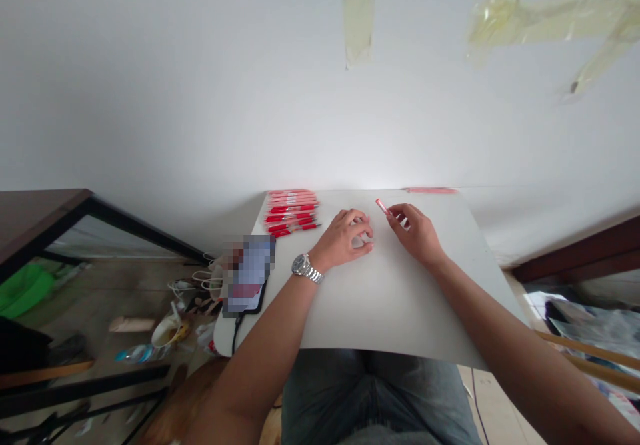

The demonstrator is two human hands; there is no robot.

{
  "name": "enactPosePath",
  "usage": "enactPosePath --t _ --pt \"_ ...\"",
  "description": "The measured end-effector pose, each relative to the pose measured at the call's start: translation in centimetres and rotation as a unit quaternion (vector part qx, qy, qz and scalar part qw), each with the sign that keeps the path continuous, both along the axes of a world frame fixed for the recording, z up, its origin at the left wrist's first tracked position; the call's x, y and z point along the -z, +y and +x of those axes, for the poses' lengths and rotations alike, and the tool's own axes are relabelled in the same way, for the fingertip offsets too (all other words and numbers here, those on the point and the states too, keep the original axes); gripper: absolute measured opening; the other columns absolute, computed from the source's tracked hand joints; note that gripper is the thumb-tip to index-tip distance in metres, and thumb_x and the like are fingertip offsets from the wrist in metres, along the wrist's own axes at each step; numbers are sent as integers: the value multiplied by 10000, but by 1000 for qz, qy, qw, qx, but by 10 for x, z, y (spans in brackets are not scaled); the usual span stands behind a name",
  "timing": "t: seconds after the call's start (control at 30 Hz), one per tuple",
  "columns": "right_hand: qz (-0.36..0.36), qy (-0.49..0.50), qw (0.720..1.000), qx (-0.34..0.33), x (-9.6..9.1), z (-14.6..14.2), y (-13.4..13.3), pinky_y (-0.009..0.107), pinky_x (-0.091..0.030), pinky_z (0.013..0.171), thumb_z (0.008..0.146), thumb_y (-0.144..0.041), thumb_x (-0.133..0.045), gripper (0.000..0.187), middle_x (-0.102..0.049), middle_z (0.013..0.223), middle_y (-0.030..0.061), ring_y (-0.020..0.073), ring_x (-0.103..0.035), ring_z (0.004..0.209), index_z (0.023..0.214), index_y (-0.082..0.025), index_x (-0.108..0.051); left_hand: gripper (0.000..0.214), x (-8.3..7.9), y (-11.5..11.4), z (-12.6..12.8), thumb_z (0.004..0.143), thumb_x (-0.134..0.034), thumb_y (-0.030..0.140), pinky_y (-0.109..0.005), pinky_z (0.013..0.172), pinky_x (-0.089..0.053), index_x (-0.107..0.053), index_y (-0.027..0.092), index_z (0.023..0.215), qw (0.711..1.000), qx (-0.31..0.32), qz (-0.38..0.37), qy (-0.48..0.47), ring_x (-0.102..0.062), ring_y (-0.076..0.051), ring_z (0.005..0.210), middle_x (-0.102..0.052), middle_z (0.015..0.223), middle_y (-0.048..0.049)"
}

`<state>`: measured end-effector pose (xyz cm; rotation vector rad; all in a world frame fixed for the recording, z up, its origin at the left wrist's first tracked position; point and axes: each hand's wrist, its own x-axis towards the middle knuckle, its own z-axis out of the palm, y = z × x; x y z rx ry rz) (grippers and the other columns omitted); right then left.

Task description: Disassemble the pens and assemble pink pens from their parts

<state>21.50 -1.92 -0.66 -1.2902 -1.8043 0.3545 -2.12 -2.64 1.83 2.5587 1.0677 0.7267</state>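
Right hand (415, 233): thumb and fingertips pinch a slim red-pink pen (383, 207), its free end tilted toward the far edge.
Left hand (345, 239): fingers curl inward, tips drawn together just above the board; whether they hold anything cannot be told. A steel wristwatch (303, 265) sits on this wrist.
Between the hands: a narrow gap, with the pen near the left hand's fingers but not touching them.
Red pens: a tight group of red-barrelled pens (293, 213) lies side by side at the far left corner, untouched by either hand.
Far edge: a long, blurred pink strip (430, 190) lies right of the pens.
Work surface: a curved white board (430, 298) spreads under both hands, with open room in the middle and toward the right edge.
Left edge: a black smartphone (247, 275) with its screen obscured and a black cable (236, 333) crowd this side.
Near edge: the board overhangs a lap in blue jeans (375, 391).
Floor, lower left: a cream mug (167, 333) lies on its side.
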Motion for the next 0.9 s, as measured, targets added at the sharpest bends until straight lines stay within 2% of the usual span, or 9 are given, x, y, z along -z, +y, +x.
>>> enactPosePath --t 0.27,0.53,0.67,0.9 --pt "-4 2 1000 1 -2 0 -2 342 -521 686 1011 -462 -547 266 -707 948 66 194 -655 780 1055 -228 -666 161 -3 -3 -1 827 -759 249 -434 1122 -460 -732 258 986 999 25 -2 22 -555 -258 1190 -590 1252 -61" --pt "-4 -1 1000 0 0 1 0 343 -526 675 1010 -472 -543 273 -709 942 69 196 -656 772 1048 -232 -667 37 0 -1 0 888 -735 266 -436 1111 -459 -743 263 924 1000 20 -6 18 -561 -251 1178 -612 1253 -47" --pt "-6 -3 1000 1 0 1 0 348 -530 679 1010 -478 -542 275 -710 941 69 201 -658 777 1051 -238 -670 68 1 1 2 937 -705 319 -442 1099 -460 -722 254 937 1000 27 -4 16 -573 -245 1179 -647 1261 -39" --pt "-34 16 999 -8 2 0 -2 347 -552 702 1001 -480 -550 264 -734 962 69 200 -684 773 1042 -241 -655 92 5 3 5 963 -674 303 -433 1078 -465 -687 233 905 1000 13 6 -2 -602 -226 1115 -675 1216 -40"
